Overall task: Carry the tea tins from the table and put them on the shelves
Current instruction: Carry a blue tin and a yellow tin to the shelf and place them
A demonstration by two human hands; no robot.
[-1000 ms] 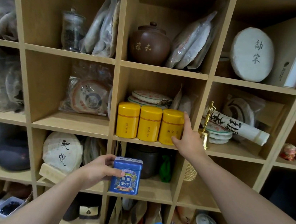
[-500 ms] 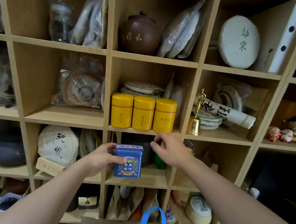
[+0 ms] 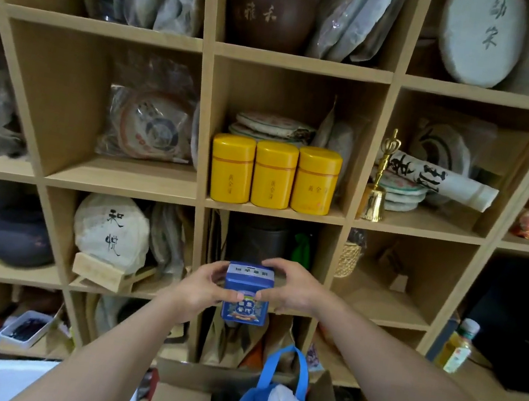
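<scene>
The shelves [image 3: 299,62] are filled across all compartments. Three yellow tins [image 3: 273,174] are stood side by side, touching, in the middle compartment. A blue tin [image 3: 247,296] is held upright in front of the compartment below, gripped by the left hand [image 3: 198,292] and the right hand [image 3: 290,289] from either side, thumbs across its front.

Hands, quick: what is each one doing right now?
Left hand: grips the blue tea tin from its left side.
Right hand: grips the same tin from its right side.
</scene>
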